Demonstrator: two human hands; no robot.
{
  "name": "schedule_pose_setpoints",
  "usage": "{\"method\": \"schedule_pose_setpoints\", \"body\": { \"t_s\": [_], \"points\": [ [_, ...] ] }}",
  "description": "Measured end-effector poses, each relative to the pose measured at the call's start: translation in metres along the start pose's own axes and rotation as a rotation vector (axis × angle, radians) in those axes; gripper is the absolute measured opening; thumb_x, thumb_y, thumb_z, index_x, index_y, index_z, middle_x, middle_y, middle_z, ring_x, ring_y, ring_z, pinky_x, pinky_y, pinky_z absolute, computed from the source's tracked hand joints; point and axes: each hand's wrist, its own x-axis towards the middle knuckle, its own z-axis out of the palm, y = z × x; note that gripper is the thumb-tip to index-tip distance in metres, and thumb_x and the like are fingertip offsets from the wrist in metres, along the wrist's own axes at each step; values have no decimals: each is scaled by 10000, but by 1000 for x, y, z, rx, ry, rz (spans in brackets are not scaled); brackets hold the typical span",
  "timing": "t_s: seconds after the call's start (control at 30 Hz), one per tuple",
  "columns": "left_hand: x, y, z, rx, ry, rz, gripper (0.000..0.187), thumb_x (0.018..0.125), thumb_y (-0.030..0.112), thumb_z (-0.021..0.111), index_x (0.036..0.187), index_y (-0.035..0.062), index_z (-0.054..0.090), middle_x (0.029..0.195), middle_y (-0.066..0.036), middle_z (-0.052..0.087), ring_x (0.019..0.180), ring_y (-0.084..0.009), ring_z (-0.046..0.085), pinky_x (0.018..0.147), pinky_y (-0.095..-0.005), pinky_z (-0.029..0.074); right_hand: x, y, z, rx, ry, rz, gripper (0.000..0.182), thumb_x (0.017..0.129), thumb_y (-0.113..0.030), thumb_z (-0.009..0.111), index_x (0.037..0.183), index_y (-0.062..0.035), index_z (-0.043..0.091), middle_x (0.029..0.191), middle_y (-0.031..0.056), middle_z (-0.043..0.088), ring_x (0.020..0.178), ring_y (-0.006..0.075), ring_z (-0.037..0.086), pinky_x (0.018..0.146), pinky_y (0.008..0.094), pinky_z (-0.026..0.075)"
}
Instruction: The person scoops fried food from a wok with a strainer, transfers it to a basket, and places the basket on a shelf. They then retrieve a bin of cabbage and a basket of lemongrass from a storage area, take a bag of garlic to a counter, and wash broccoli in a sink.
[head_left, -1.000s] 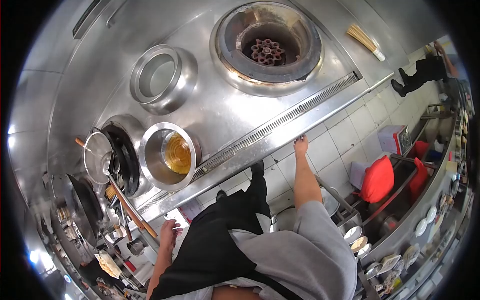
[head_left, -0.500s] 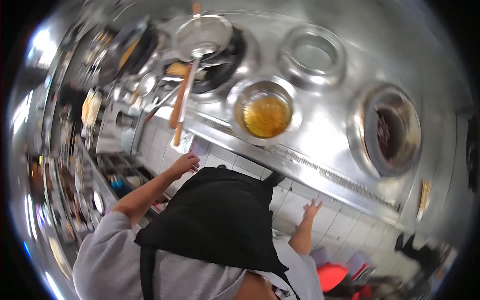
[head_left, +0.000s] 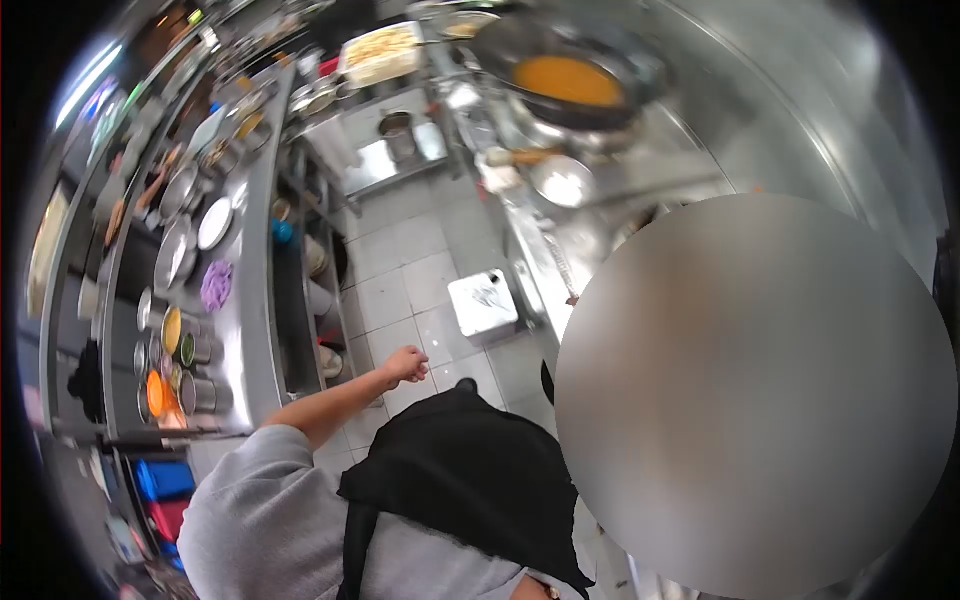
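Observation:
My left hand (head_left: 407,365) hangs in the air over the tiled floor, its fingers curled in loosely with nothing seen in them. Beyond it on the floor stands a white square container (head_left: 483,303) with dark marks on its top. A large blurred disc covers the right part of the view, and my right hand does not show. The black apron (head_left: 460,470) hangs below my chest.
A steel counter (head_left: 255,300) on the left holds pans, a white plate (head_left: 215,223), a purple heap (head_left: 217,285) and food pots. The stove side has a wok (head_left: 570,85) with orange liquid and a ladle (head_left: 563,182). A tray of pale food (head_left: 382,52) stands at the back.
The view has swung left toward the aisle and side counter. The strainer and the pot of yellow liquid are out of sight. My left hand's fingers look more curled; my right hand no longer shows.

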Motion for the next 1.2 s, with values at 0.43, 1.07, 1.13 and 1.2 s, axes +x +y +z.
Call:
{"method": "schedule_pose_setpoints", "body": {
  "t_s": [0.43,1.07,1.13,1.2],
  "points": [
    [-36,-48,-166,-781,379,-11,142,851,154,517,954,63,479,765,-73,576,635,-159,569,571,-275,463,123,-384,183,-875,-354,-43,246,877,-270,525,864,-32,587,662,108,542,524,228,554,440,362,482],
    [107,93,-381,-889,503,-24,191,857,186,525,995,54,538,762,-80,597,632,-170,578,545,-278,465,348,-684,535,-1414,-454,-637,373,832,-371,479,874,-41,648,900,203,638,855,361,615,721,456,486],
    [117,111,-404,-890,537,-10,185,853,188,522,977,53,545,762,-78,595,626,-171,573,550,-269,462,363,-727,577,-1250,-431,-493,355,816,-354,499,895,-40,645,923,208,632,866,376,607,720,452,483],
    [128,128,-424,-920,572,0,166,852,193,530,952,61,544,759,-68,593,631,-164,571,562,-265,460,371,-773,611,-1206,-458,-580,328,807,-325,516,902,-33,631,895,205,628,845,395,593,724,457,474]
  ]
}}
